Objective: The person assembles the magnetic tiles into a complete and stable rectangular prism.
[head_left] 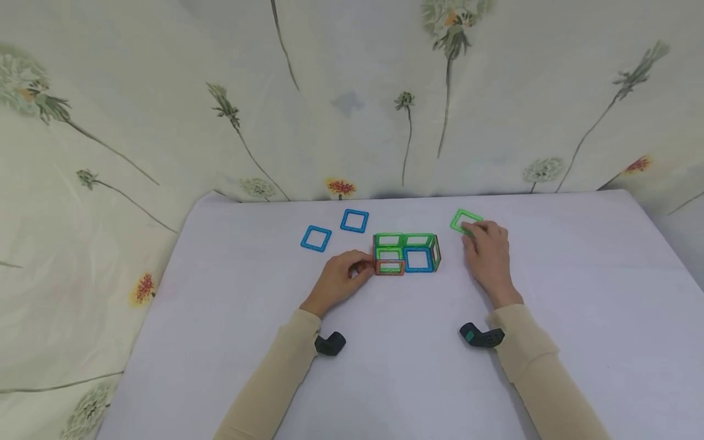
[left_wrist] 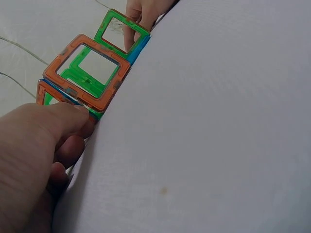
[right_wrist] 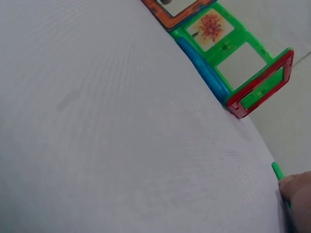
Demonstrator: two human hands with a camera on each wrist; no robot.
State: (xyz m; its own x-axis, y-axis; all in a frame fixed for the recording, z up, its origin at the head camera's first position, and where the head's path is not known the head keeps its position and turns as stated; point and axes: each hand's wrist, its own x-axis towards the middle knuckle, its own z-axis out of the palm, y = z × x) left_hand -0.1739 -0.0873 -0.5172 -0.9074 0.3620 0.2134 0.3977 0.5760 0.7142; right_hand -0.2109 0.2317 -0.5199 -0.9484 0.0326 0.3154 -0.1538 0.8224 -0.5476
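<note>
Through the head camera I see two bare hands over a white-covered table. Near its back edge, between the hands, sits a small structure of joined frames: a green and blue base, a green back wall, an upright orange panel at front left and a red-edged wall on the right.

The left hand curls inward, thumb and fingertips pinching the structure's left end. The right hand has its fingers narrowed on the near corner of a loose green frame, to the structure's right.

I judge these frames light, stiff and rather slick, probably plastic with magnetic edges. I'd hold each by its rim, leaving the joining side free, and press gently, as the upright walls may fold.

Two loose blue frames, one nearer and one farther, limit room at back left. The table's back edge and a floral cloth lie just behind; I have most room toward the near side, between the forearms.
</note>
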